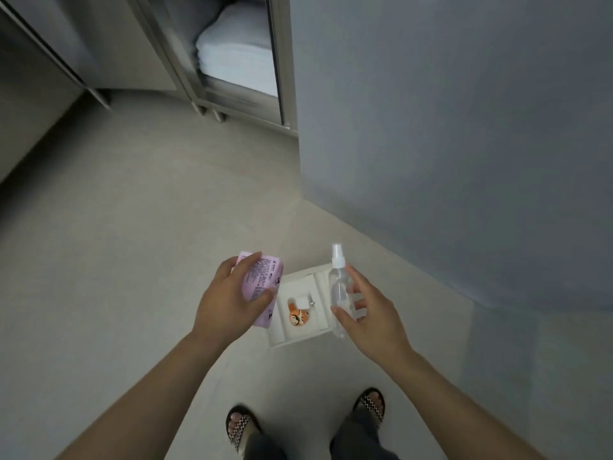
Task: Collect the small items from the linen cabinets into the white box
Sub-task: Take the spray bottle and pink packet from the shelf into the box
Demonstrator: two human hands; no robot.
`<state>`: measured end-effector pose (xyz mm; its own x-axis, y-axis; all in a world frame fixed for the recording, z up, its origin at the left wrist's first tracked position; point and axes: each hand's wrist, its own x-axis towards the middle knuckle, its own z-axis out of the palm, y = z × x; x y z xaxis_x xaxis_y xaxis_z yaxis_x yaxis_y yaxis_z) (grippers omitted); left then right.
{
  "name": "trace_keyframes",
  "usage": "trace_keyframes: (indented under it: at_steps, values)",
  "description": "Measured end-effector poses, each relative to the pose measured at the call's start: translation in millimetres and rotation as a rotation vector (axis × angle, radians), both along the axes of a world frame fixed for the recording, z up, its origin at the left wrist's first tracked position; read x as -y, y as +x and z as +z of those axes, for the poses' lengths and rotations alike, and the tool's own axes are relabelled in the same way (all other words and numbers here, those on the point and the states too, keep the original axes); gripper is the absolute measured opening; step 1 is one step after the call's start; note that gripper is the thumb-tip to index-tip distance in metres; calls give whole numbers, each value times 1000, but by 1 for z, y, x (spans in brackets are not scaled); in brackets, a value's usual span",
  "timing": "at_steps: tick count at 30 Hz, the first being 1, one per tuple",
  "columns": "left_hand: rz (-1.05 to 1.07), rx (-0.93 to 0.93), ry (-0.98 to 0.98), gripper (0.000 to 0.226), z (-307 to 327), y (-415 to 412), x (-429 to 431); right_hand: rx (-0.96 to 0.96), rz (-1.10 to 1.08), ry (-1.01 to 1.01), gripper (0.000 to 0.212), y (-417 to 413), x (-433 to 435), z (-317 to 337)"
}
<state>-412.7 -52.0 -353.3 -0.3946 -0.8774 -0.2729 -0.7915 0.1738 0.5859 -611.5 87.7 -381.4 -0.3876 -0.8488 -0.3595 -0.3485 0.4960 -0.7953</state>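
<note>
I see my left hand [229, 295] wrapped tight around a purple packet [262, 283]. My right hand [366, 310] pinches a clear spray bottle [339, 290] between thumb and fingers. Between both hands, lower down on the floor [132, 227], sits the white box [300, 340]. An orange toy [297, 316] lies inside it.

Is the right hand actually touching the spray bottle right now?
Touching. The head view shows the right hand with its thumb and fingertips against the clear spray bottle, which it holds upright above the white box.
</note>
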Motion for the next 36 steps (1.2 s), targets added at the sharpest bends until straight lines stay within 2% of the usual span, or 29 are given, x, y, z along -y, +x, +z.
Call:
trace_keyframes:
  at_steps: [4, 10, 16, 20, 27, 30, 33, 36]
  values:
    - [23, -17, -19, 61, -130, 13, 3, -11, 2, 16, 71, 14, 14, -132]
    - [-71, 0, -68, 62, -326, 32, 10, -87, 47, 7, 71, 13, 37, -325]
    - [-185, -18, -127, 67, -459, 34, 14, -113, 190, -29, 71, 10, 51, -453]
    - [-293, -3, -191, 71, -485, 36, 13, -139, 238, -29, 73, 14, 50, -485]
    - [-139, -107, -162, 67, -482, 30, 1, -203, 207, 107, 81, 17, 56, -491]
    - [-112, -138, -137, 66, -490, 25, 5, -359, 280, 2, 74, -1, 58, -482]
    - [-121, -93, -127, 67, -493, 24, 8, -578, 286, -109, 66, -25, 50, -465]
    - [-107, -63, -94, 67, -503, 17, 6, -645, 219, -35, 69, -37, 37, -467]
